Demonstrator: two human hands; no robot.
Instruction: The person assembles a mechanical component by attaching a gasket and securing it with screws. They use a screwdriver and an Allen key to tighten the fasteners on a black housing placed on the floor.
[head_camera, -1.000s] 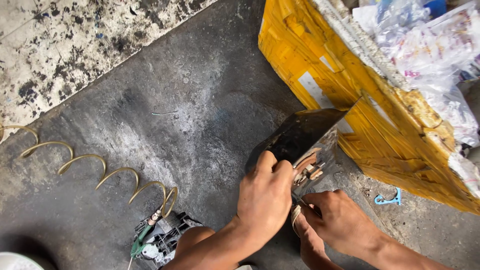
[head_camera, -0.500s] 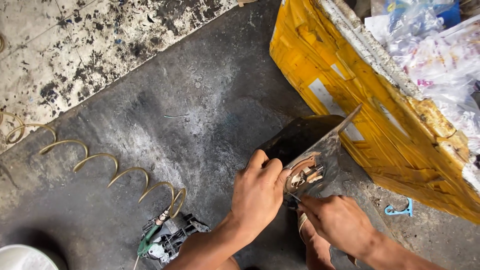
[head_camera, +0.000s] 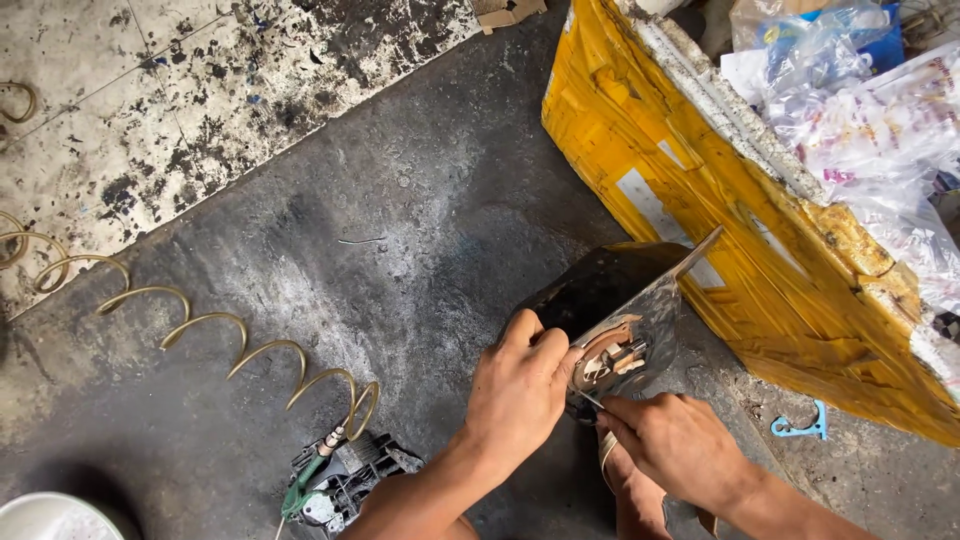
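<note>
The person's left hand (head_camera: 517, 390) is closed around the near edge of a dark metal housing (head_camera: 610, 300) that stands tilted on the black floor mat (head_camera: 330, 260), just left of the yellow taped box (head_camera: 700, 190). The right hand (head_camera: 680, 445) pinches a thin metal tool (head_camera: 590, 400) between thumb and fingers, its tip at the brownish fitting (head_camera: 610, 358) on the housing's face. Compared with half a second ago, both hands keep the same grip and the housing has not shifted on the mat; only the view has swung slightly, so the box sits a little further right. A coiled tan hose (head_camera: 200, 330) lies to the left, ending at a small black-and-green tool (head_camera: 335, 480) near the left forearm. A blue hook (head_camera: 800, 428) lies right of the hands.
</note>
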